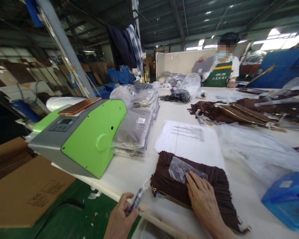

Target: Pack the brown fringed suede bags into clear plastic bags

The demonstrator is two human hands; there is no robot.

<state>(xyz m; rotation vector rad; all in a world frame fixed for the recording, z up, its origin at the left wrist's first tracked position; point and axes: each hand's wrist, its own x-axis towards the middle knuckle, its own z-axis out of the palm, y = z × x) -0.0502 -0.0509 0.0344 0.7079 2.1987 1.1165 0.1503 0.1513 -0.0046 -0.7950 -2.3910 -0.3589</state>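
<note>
So we're at a big white table (126, 172), with a cardboard box (40, 192) down on the left by the green floor. A green-and-gray machine (93, 136) sits on the table's left end, and a heap of brown pieces with gold zips (239, 113) sprawls over the far right, behind some clear plastic (254, 156). Across from us there's a co-worker (218, 78) in a green apron, holding up something gray. Right beside the machine we've got a stack of bagged gray items (131, 127). The brown fringed bag (176, 191) lies flat near the table's front edge, just this side of a white sheet (161, 136); a blue container (286, 199) is off to its right. Our right hand (201, 196) is laid flat on the bag, fingers fairly close together, tips on a clear packet (178, 169). Our left hand (122, 214) is curled at the table edge, pinching a small tube-like packet (139, 198) between thumb and fingers, white string loop (146, 183) at its tip.
</note>
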